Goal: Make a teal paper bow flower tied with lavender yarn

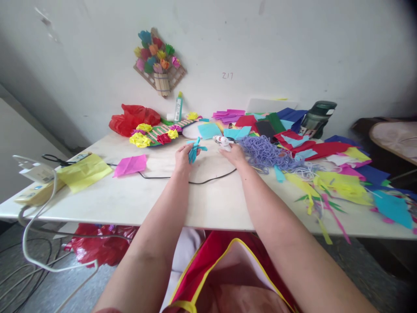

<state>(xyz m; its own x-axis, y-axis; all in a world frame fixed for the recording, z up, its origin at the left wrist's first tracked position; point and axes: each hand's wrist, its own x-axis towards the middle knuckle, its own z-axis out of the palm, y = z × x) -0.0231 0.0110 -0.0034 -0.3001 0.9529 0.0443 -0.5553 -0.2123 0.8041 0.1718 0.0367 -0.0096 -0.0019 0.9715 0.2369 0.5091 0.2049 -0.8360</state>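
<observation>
My left hand [183,157] holds a small turquoise paper flower [195,150] upright over the white table [137,198]. My right hand [235,154] rests on the table and grips a white glue gun [223,141], whose black cord [208,178] curves back across the table towards the left. The two hands are a short distance apart, the flower between them. Behind the flower lies a turquoise paper sheet [209,130].
A woven card with yellow, red and pink paper flowers [156,134] lies at the back left, near a red plastic bag [132,118] and a glue bottle [178,107]. Purple cord [265,152] and many coloured paper pieces [342,182] cover the right side. Pink paper [130,165], yellow paper [84,171] and scissors [54,159] lie left.
</observation>
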